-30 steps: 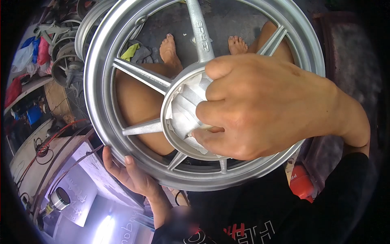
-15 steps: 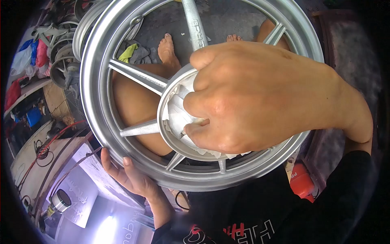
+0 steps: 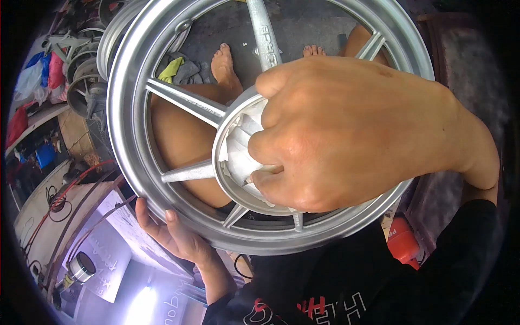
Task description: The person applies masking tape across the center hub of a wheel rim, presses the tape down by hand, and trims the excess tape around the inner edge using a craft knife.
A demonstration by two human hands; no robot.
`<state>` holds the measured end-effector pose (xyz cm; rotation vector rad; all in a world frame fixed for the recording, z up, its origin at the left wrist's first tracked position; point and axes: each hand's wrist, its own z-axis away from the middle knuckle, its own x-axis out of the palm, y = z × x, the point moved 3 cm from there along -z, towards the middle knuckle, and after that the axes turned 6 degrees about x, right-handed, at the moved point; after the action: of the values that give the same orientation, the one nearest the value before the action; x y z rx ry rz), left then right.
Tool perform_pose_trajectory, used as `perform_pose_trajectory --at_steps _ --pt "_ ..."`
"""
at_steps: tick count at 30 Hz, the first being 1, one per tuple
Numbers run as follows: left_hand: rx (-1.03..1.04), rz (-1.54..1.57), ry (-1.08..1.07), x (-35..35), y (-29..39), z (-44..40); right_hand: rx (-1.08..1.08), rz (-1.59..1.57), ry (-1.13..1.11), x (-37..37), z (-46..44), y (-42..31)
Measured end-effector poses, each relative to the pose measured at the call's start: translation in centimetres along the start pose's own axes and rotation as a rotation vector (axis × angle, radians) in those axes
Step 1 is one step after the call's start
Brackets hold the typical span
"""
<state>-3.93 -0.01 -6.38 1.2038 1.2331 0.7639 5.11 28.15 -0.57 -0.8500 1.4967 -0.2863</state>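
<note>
The wheel [image 3: 125, 108] is silvery metal, its rim smooth with a satin sheen; the upper spoke [image 3: 264, 38] looks slightly grainier. Creased, matt white sheeting — paper by its look — lines the hub [image 3: 218, 151]. The shirt [image 3: 346, 271] is matt black cloth, the red container [image 3: 402, 241] smooth and glossy, the floor [image 3: 303, 30] dull grey.

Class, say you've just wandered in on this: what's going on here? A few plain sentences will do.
A person is handling a silver wheel that lies over their bare legs. The left hand touches the rim at lower left, fingers spread. The right hand is curled over the hub, at white, paper-like lining inside it. Its fingertips are mostly hidden, so whether they grip the lining is unclear.
</note>
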Motion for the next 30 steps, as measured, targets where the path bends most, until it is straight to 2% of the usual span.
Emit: perform_pose_trajectory --at_steps 3,6,9,13,19,24,28,30 --pt "-0.004 0.022 -0.004 0.2 0.1 0.0 -0.068 0.155 -0.039 -1.1 -0.2 -0.3" --pt "-0.004 0.036 -0.007 -0.1 -0.2 0.0 -0.048 0.129 -0.017 -0.1 -0.2 -0.3" --pt "-0.005 0.029 0.000 -0.1 -0.2 0.0 -0.093 0.171 -0.129 -1.7 -0.6 -0.2" --pt "0.009 0.010 0.017 0.2 0.1 -0.1 -0.026 0.021 -0.037 -1.3 -0.3 0.1" --pt "0.017 0.015 0.006 0.0 -0.1 -0.2 -0.071 0.139 0.009 -1.3 0.1 -0.3" --pt "0.004 0.043 0.012 -0.1 -0.4 -0.1 0.004 0.060 -0.013 -0.7 -0.4 0.2" --pt "-0.018 0.048 0.022 -0.3 -0.4 -0.1 -0.168 0.384 -0.022 -0.5 -0.3 -0.4" --pt "-0.013 0.048 0.022 -0.1 -0.2 -0.1 -0.199 0.426 -0.032 -0.9 -0.4 -0.3"
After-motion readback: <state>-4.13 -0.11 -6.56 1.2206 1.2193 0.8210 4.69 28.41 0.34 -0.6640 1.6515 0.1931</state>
